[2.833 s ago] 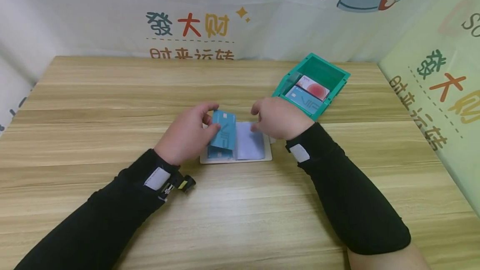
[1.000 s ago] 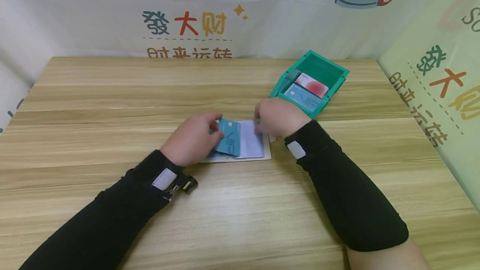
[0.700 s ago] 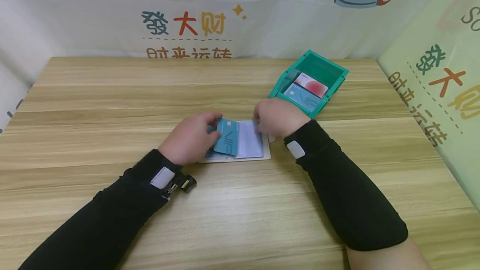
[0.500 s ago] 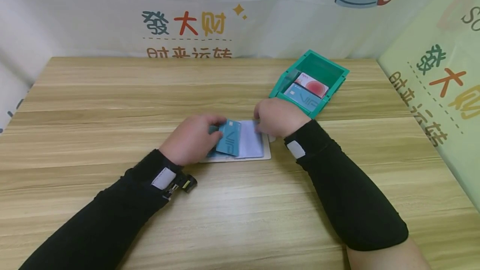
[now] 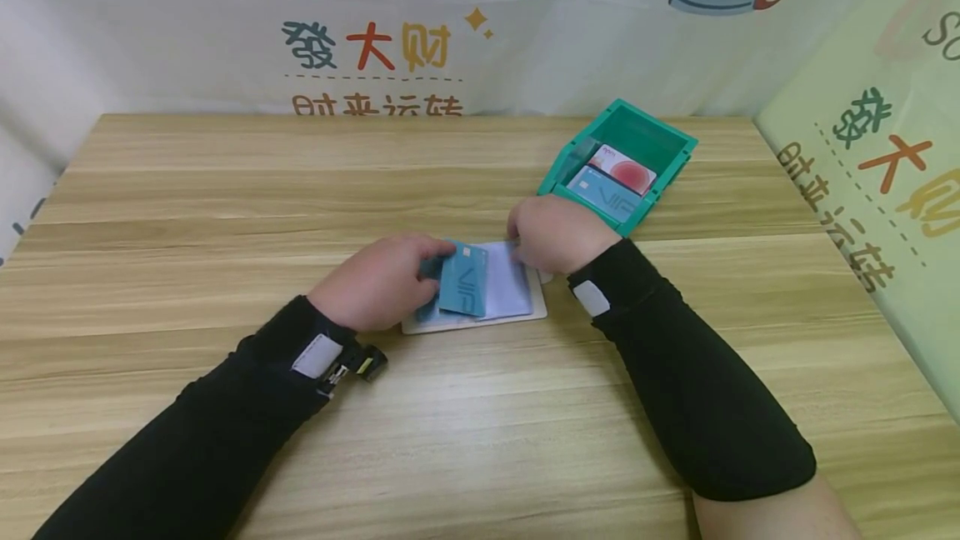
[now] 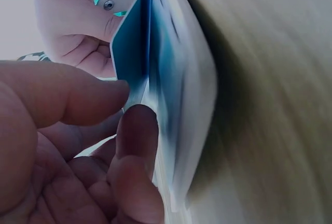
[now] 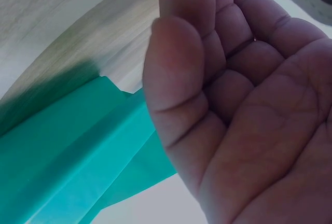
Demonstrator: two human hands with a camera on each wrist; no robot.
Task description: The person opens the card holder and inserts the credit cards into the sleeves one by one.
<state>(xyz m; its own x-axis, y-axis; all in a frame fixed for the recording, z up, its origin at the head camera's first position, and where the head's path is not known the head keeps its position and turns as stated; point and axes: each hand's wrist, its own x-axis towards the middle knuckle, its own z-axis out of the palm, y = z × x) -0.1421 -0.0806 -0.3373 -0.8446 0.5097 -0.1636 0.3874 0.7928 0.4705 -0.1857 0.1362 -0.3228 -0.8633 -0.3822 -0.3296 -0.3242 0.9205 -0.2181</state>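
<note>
A light wooden desk [image 5: 480, 415] with brown grain running from side to side. Near its middle, a white-edged card holder [image 5: 510, 286] lies open. Beyond it, toward the far right corner and close to the far edge, a green box [image 5: 647, 133] sits askew.

Looks like a screened-off tabletop booth tbh; whether it's been put up in a home or an office can't be told. A pale wood-grain tabletop [image 5: 480, 440] is boxed in by a creased white backdrop [image 5: 540, 57] printed with "So Lucky" and colourful Chinese characters, a greenish-white printed sheet [image 5: 810, 132] and a whitish left-side sheet [image 5: 45, 48].
</note>
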